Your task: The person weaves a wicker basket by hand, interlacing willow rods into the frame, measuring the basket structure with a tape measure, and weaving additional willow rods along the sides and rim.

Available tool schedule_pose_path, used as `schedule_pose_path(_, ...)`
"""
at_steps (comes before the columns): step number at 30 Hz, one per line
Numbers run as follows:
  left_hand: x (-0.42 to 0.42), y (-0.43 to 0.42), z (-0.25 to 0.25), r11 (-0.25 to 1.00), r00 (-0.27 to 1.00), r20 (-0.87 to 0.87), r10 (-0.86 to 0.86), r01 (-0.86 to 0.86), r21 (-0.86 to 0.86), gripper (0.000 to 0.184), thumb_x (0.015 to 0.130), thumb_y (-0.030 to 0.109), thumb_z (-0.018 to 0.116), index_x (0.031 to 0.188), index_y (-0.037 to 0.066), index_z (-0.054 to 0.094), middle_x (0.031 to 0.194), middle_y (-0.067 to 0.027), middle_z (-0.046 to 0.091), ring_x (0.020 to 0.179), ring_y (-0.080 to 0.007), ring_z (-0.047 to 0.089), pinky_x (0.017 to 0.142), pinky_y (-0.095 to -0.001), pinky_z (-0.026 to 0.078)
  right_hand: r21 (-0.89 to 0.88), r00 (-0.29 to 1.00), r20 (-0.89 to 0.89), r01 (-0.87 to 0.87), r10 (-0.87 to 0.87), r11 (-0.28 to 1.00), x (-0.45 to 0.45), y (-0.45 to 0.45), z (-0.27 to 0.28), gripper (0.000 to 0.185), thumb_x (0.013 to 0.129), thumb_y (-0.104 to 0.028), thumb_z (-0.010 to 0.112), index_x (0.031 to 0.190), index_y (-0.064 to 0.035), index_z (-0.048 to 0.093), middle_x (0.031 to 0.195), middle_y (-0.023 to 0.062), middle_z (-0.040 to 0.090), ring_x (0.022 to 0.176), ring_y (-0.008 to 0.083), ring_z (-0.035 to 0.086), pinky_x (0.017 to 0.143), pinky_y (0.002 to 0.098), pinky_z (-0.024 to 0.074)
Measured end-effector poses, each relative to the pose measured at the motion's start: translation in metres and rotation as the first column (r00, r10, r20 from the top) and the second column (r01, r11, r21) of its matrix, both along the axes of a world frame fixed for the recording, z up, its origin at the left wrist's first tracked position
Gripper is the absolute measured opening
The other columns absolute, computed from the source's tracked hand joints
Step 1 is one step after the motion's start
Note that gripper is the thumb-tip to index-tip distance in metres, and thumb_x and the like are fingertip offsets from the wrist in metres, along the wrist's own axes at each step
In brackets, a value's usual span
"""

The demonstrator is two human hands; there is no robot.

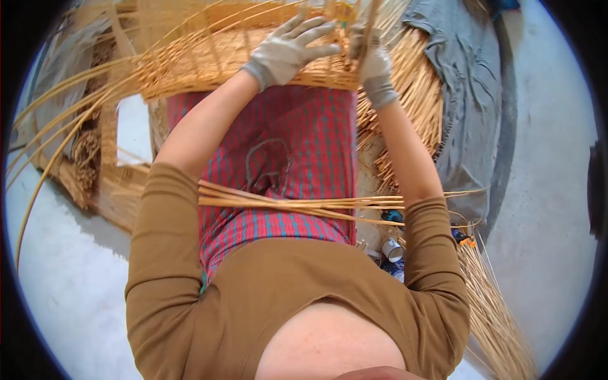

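Wore shirt nearest camera. Had basket at far end of cloth; spread left hand over it, fingers released; could not tell grasp of right hand at its right end. Risked spilling canes by sudden turning.

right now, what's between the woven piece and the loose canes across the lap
In the head view, the red checked cloth lies between the woven piece and the canes.
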State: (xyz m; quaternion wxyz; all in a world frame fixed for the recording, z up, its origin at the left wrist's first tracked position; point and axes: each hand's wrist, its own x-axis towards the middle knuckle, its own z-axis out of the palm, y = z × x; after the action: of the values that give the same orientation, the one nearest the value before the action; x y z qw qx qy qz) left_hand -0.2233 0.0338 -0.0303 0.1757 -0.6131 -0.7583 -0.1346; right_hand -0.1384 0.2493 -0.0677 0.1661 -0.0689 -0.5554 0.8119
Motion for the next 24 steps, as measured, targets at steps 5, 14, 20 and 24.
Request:
schedule_pose_path(5,0.019,-0.021,0.018,0.985,0.982,0.185,-0.036,0.004,0.171,0.049,0.091,0.010,0.060,0.137,0.027,0.057,0.152,-0.0108,0.042,0.140,-0.0297,0.040,0.119,-0.0435,0.029,0.702,0.886,-0.151,0.409,-0.439,0.583,0.072,-0.050,0.039,0.035,0.095,-0.020,0.066,0.126,-0.0041,0.059,0.101,0.0050,0.063,0.092,0.0118,0.058,0.084,0.0287,0.0486)
schedule_pose_path(14,0.116,-0.229,0.053,0.683,0.303,0.946,0.113,-0.715,0.147,0.023,0.101,0.005,0.053,0.120,0.003,0.066,0.106,-0.0066,0.071,0.102,-0.0154,0.067,0.095,-0.0271,0.051,0.617,0.751,0.432,-0.650,0.500,0.443,0.170,-0.168,0.070,0.028,0.085,-0.009,0.073,0.112,-0.0092,0.068,0.096,0.0073,0.069,0.085,0.0196,0.066,0.076,0.0301,0.0521)
schedule_pose_path(20,0.158,-0.348,0.025,0.548,0.168,0.916,0.364,-0.834,-0.064,0.023,0.096,0.003,0.059,0.118,0.005,0.067,0.108,-0.0050,0.070,0.102,-0.0141,0.064,0.093,-0.0286,0.052,0.798,0.723,0.463,-0.592,0.512,0.113,0.169,-0.212,0.066,0.032,0.081,-0.024,0.074,0.111,-0.0195,0.067,0.095,0.0048,0.064,0.092,0.0275,0.064,0.078,0.0410,0.0528)
schedule_pose_path(24,0.163,-0.361,0.014,0.611,0.539,0.297,0.788,-0.741,-0.278,0.031,0.082,0.012,0.074,0.112,0.017,0.069,0.113,-0.0061,0.066,0.119,-0.0267,0.058,0.114,-0.0433,0.035,0.866,0.750,0.410,-0.499,0.519,0.038,0.172,-0.207,0.065,0.029,0.082,-0.019,0.072,0.111,-0.0177,0.067,0.082,0.0072,0.061,0.078,0.0283,0.063,0.065,0.0410,0.0512)
